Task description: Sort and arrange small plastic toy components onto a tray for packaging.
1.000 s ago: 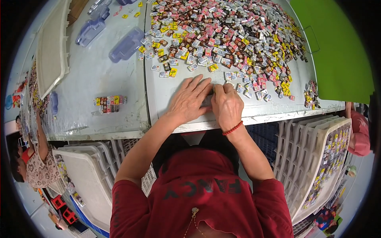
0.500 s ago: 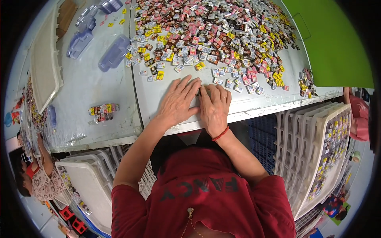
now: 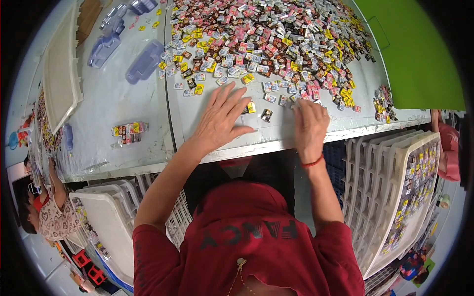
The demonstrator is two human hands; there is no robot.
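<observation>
My left hand [image 3: 219,118] lies palm down over the white tabletop with its fingers spread, holding nothing that I can see. A small yellow-and-black packet [image 3: 251,107] is beside its fingers, partly covered. Between my hands rests a single dark packet [image 3: 267,115]. My right hand [image 3: 312,126] is farther right, its fingers close together and bent down at the near edge of the loose packets. White packets [image 3: 284,100] lie by those fingertips, which are partly hidden, so what they grip cannot be made out.
A wide heap of small packets [image 3: 266,39] in pink, white, brown and yellow covers the far table. At left are clear plastic trays [image 3: 144,61] and a packed cluster of packets [image 3: 129,133]. Stacked white crates [image 3: 377,197] stand below the edge; a green panel [image 3: 412,54] rises at right.
My hands, close together before, are now apart. The right one has moved right to the loose packets; the left has spread its fingers. Packets once covered between them now show.
</observation>
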